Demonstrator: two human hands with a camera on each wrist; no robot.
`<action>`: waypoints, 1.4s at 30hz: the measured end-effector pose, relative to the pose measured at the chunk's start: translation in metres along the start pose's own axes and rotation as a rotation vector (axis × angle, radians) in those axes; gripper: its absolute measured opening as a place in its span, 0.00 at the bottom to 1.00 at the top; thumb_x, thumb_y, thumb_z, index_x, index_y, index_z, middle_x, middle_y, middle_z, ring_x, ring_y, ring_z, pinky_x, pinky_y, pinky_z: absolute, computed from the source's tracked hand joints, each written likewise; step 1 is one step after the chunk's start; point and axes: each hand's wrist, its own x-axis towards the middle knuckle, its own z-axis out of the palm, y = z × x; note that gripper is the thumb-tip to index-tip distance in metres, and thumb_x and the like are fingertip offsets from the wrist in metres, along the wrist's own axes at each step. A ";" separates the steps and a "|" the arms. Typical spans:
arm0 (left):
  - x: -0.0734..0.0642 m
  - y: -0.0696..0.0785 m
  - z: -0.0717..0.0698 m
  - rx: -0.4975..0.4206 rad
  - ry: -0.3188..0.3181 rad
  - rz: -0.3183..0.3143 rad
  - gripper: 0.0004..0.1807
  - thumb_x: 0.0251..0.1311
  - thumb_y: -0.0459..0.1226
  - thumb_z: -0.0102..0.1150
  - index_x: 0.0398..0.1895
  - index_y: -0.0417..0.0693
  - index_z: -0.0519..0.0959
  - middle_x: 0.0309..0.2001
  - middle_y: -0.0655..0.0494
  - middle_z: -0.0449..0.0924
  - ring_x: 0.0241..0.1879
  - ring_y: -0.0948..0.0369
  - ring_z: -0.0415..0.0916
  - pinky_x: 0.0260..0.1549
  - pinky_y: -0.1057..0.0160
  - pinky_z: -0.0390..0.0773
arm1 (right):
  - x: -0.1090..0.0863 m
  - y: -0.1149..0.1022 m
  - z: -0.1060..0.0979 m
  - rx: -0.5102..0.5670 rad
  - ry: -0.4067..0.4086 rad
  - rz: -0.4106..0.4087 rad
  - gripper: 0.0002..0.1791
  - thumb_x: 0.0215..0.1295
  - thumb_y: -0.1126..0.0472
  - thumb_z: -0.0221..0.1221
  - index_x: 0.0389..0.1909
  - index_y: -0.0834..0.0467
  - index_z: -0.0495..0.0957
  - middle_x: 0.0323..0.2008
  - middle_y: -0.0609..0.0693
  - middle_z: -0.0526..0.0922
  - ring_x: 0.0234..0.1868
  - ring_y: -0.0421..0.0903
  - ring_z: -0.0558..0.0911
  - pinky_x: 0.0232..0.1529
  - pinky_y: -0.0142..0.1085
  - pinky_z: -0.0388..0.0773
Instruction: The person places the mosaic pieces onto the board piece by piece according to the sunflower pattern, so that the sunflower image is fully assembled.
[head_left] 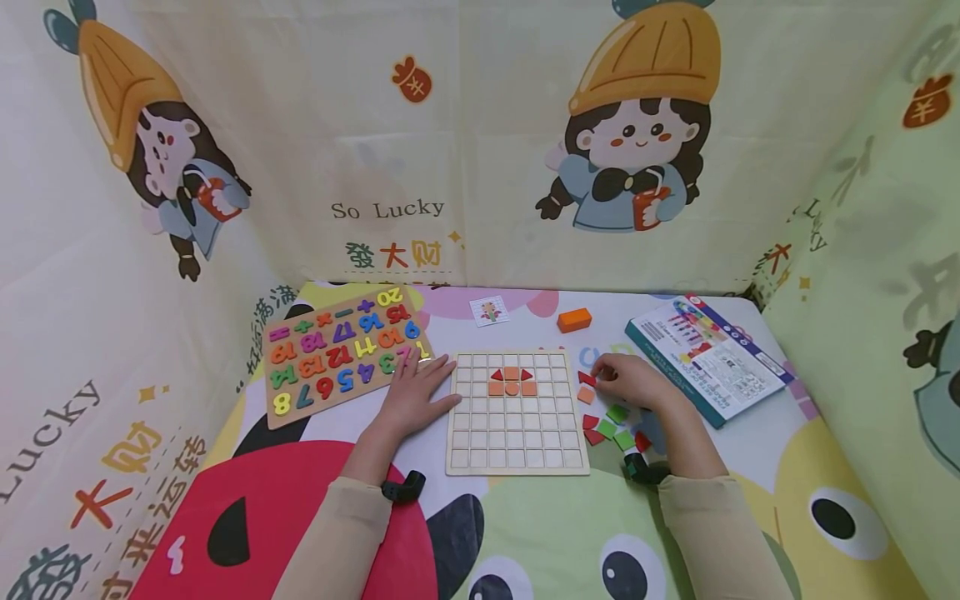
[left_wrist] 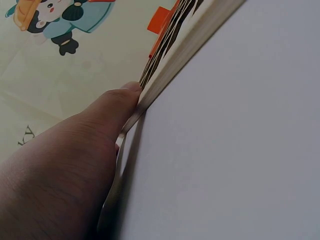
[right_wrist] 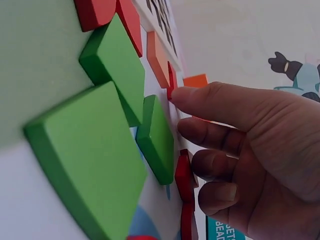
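Observation:
My left hand point(head_left: 412, 396) rests with spread fingers on the table, its thumb at the left edge of a wooden grid board point(head_left: 517, 439). In the left wrist view that thumb lies against the board's side. Orange pieces point(head_left: 528, 388) and two red triangles point(head_left: 527, 375) sit in the board's upper cells. On the right, my right hand point(head_left: 633, 382) has curled fingers and pinches a red piece point(head_left: 586, 379) at the table, partly covered by the thumb tip point(right_wrist: 182, 96). Nearby lie an orange square point(head_left: 585, 395), green pieces point(right_wrist: 90, 160) and other red pieces point(head_left: 591, 422).
A number puzzle board point(head_left: 330, 403) lies at the left, partly under the left fingers. Behind the grid board are a small printed card point(head_left: 490, 311) and an orange block point(head_left: 574, 320). A flat box point(head_left: 708, 358) lies beyond the right hand. Printed cloth walls point(head_left: 480, 167) surround the table.

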 end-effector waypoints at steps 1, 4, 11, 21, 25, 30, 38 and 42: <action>0.000 0.000 0.000 0.003 0.002 0.001 0.40 0.61 0.68 0.50 0.75 0.68 0.60 0.77 0.64 0.57 0.80 0.45 0.30 0.76 0.40 0.30 | 0.000 0.000 0.000 -0.002 0.002 0.000 0.12 0.65 0.56 0.63 0.48 0.51 0.78 0.38 0.50 0.77 0.42 0.48 0.75 0.39 0.36 0.73; 0.000 0.000 0.000 0.005 0.007 0.003 0.40 0.61 0.68 0.50 0.75 0.68 0.61 0.77 0.64 0.57 0.80 0.45 0.30 0.76 0.40 0.31 | 0.001 0.001 0.000 -0.008 0.006 -0.008 0.12 0.65 0.56 0.63 0.48 0.51 0.78 0.37 0.50 0.78 0.42 0.48 0.75 0.40 0.36 0.73; 0.000 0.001 0.000 0.000 0.012 0.006 0.40 0.61 0.67 0.51 0.75 0.68 0.61 0.77 0.63 0.58 0.80 0.44 0.31 0.76 0.40 0.31 | -0.001 0.000 -0.003 0.016 -0.003 0.004 0.12 0.66 0.54 0.62 0.48 0.51 0.77 0.39 0.51 0.77 0.38 0.48 0.75 0.33 0.36 0.75; -0.001 0.001 0.000 0.004 0.025 0.013 0.40 0.61 0.67 0.51 0.75 0.67 0.62 0.77 0.63 0.58 0.80 0.44 0.32 0.76 0.40 0.31 | -0.001 -0.027 -0.005 -0.002 0.015 -0.040 0.13 0.65 0.53 0.64 0.48 0.51 0.78 0.37 0.49 0.78 0.40 0.47 0.75 0.36 0.36 0.75; -0.001 0.002 -0.001 0.003 0.019 0.012 0.40 0.61 0.68 0.51 0.75 0.67 0.62 0.77 0.63 0.58 0.80 0.44 0.31 0.76 0.40 0.30 | 0.003 -0.042 0.000 -0.003 0.013 -0.066 0.12 0.65 0.55 0.63 0.47 0.51 0.78 0.36 0.48 0.79 0.40 0.46 0.76 0.36 0.35 0.76; -0.001 0.001 0.000 0.004 0.018 0.011 0.40 0.61 0.67 0.51 0.75 0.67 0.62 0.77 0.63 0.58 0.80 0.44 0.31 0.76 0.40 0.30 | 0.007 -0.061 0.009 -0.021 0.016 -0.127 0.09 0.65 0.55 0.63 0.44 0.51 0.79 0.34 0.47 0.79 0.38 0.45 0.75 0.34 0.34 0.76; 0.000 0.000 0.000 0.016 0.000 0.009 0.41 0.61 0.68 0.49 0.76 0.68 0.60 0.77 0.64 0.56 0.80 0.44 0.29 0.76 0.40 0.29 | 0.011 -0.087 0.030 -0.003 0.022 -0.218 0.09 0.64 0.55 0.65 0.44 0.51 0.80 0.32 0.44 0.78 0.36 0.43 0.75 0.37 0.34 0.75; 0.001 -0.001 0.000 0.016 -0.001 0.011 0.41 0.61 0.68 0.49 0.76 0.68 0.60 0.77 0.63 0.56 0.80 0.44 0.29 0.76 0.40 0.29 | 0.014 -0.098 0.040 -0.003 0.024 -0.234 0.10 0.63 0.54 0.66 0.44 0.50 0.81 0.32 0.43 0.79 0.36 0.43 0.76 0.38 0.34 0.76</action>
